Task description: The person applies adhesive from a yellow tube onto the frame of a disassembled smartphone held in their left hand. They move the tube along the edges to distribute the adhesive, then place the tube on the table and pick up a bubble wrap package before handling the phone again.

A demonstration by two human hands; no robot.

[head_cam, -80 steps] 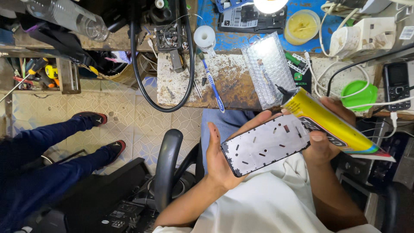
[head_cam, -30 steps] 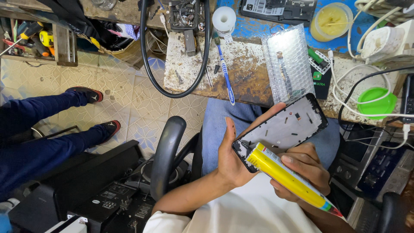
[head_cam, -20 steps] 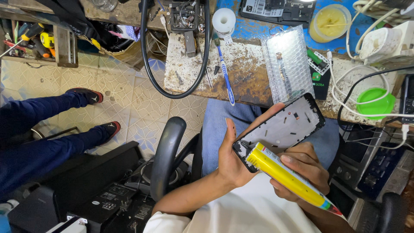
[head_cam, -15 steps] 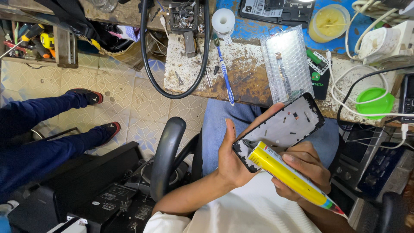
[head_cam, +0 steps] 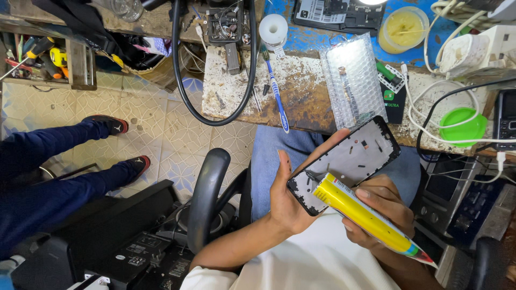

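The left hand (head_cam: 287, 201) cradles a phone frame (head_cam: 346, 161) (inner side up). The right hand (head_cam: 379, 209) grips a yellow tube (head_cam: 365, 217), its nozzle touching the frame's lower corner.

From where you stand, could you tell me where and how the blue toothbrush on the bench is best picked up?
Take the toothbrush by the middle of its blue handle, pinching across the narrow sides from above. It lies flat and lengthwise on the worn bench, bristles at the far end beside the tape roll. The black cable loop crowds its left, so come from the right.
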